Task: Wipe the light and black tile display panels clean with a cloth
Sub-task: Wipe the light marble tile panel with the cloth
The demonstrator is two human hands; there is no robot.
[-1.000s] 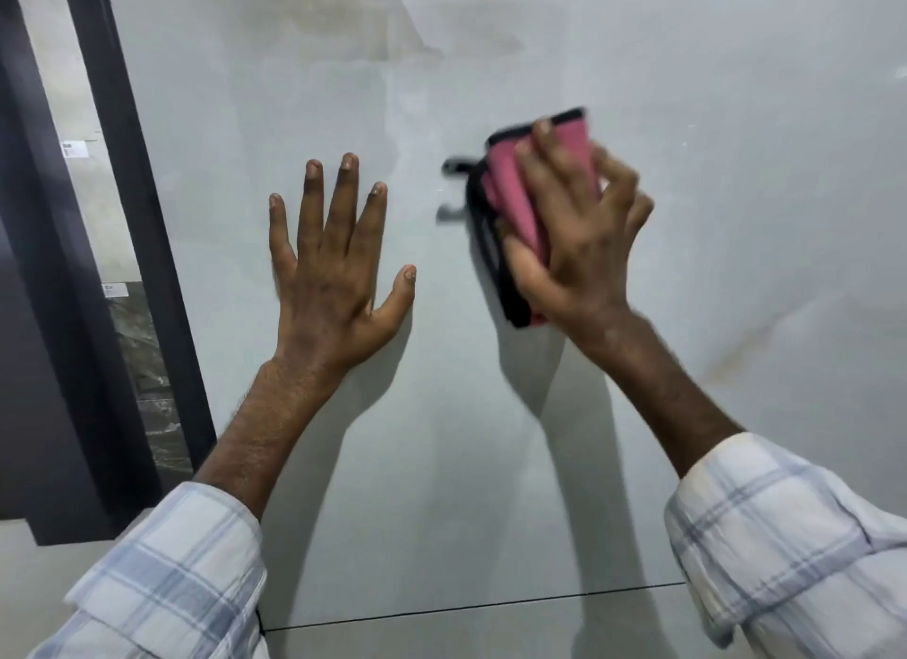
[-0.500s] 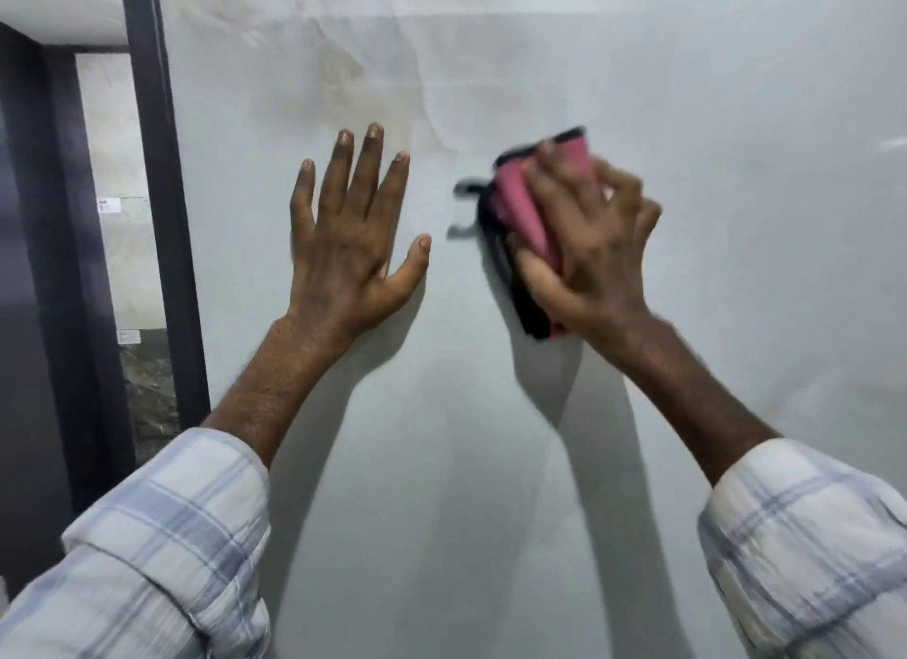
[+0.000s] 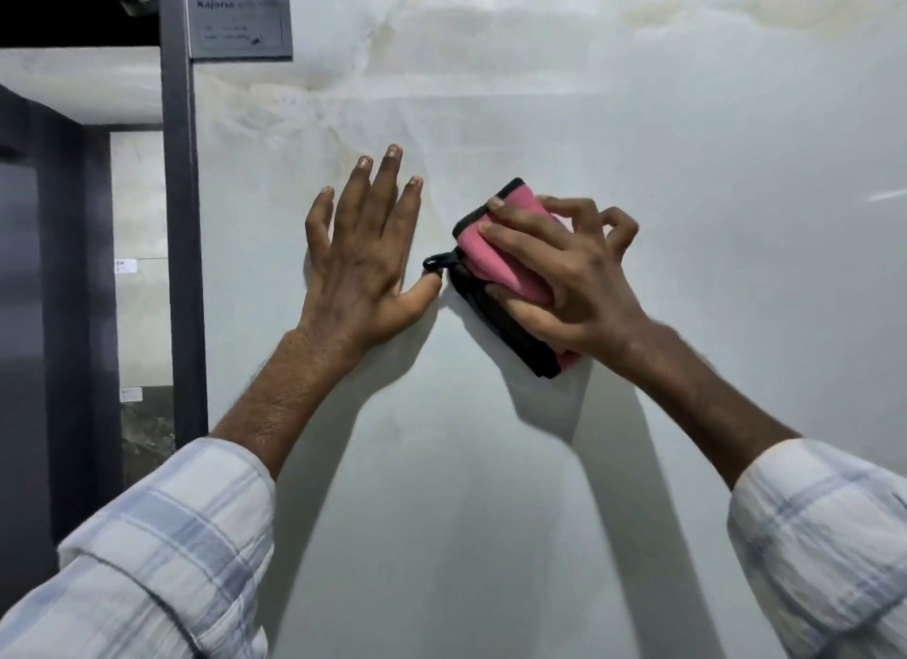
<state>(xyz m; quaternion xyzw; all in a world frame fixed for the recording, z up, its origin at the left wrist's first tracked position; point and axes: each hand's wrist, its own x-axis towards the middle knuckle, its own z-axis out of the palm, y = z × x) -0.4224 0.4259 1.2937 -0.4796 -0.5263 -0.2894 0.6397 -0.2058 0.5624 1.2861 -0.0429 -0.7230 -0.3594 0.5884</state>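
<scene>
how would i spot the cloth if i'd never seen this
Find the big light tile panel filling the view. The cloth is pressed on it under the right hand, beside the flat left hand. Folded pink with black edging, it is the only pink thing there.

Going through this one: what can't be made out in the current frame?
Print on the label: head view, blurred and too small to read.
Surface of the panel under the cloth: hidden by it and the right hand; clean or dirty unknown.
Right and bottom edges of the panel: cut off by the frame.
Far-left tag: too small to read.
</scene>
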